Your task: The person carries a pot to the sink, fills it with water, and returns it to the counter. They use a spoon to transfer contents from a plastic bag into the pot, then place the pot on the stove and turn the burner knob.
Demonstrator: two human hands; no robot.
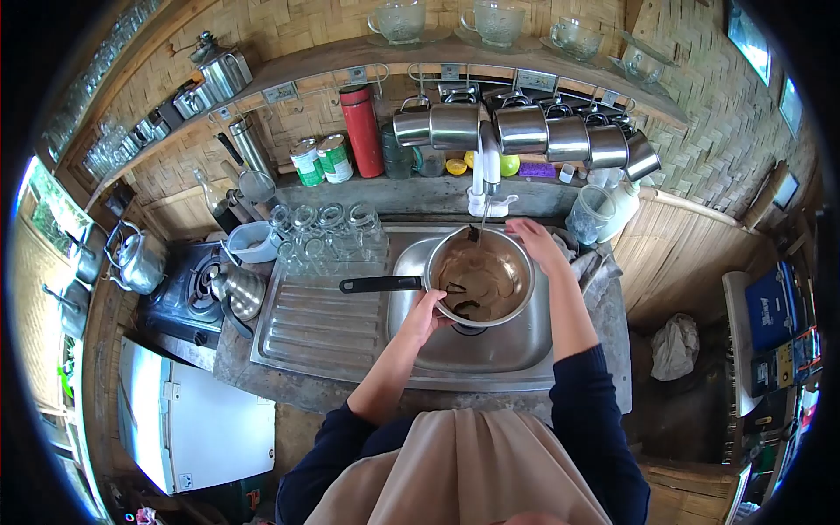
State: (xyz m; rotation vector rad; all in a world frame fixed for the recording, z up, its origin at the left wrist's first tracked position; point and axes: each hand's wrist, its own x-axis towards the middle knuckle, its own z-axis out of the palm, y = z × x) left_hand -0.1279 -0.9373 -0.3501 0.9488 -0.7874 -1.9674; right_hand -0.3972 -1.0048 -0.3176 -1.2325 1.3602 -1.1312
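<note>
A steel saucepan (525, 293) with a long black handle (381, 284) is over the sink basin (516, 353), its open top facing up. Brownish liquid and several dark scraps show inside it. My left hand (425, 318) grips the near left rim, thumb over the edge and the other fingers underneath. At the far right of the pan, my right hand (535, 243) has its fingers stretched out beside the rim, just below the white tap (486, 179). A thin stream runs from the tap down into the pan.
Upturned glass mugs (328, 232) stand on the ridged drainboard (319, 315) at left. Steel mugs (522, 127) hang low behind the tap. A kettle (236, 290) sits beside the stove (188, 278). A clear plastic jug (590, 213) stands right of the sink.
</note>
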